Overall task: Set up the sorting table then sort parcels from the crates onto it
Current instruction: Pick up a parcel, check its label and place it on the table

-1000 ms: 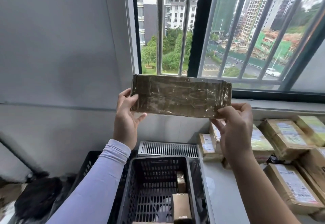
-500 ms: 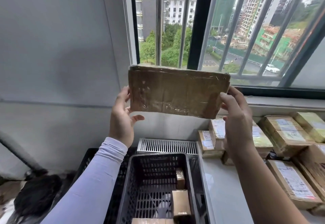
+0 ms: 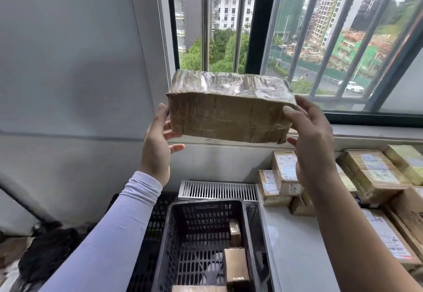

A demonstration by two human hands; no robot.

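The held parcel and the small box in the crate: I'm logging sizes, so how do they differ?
The held parcel is long and wide; the small box is much smaller. The parcel is up in the air, left hand and right hand gripping its ends; the box lies in the black crate. The parcel's top shines with clear tape. Both are brown cardboard.

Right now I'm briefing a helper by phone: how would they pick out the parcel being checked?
Look at the barred window; just in front of it, above the black plastic crate, a brown cardboard parcel wrapped in shiny clear tape is held up between the left hand and right hand. Unlike the labelled boxes on the white table, it shows no label.
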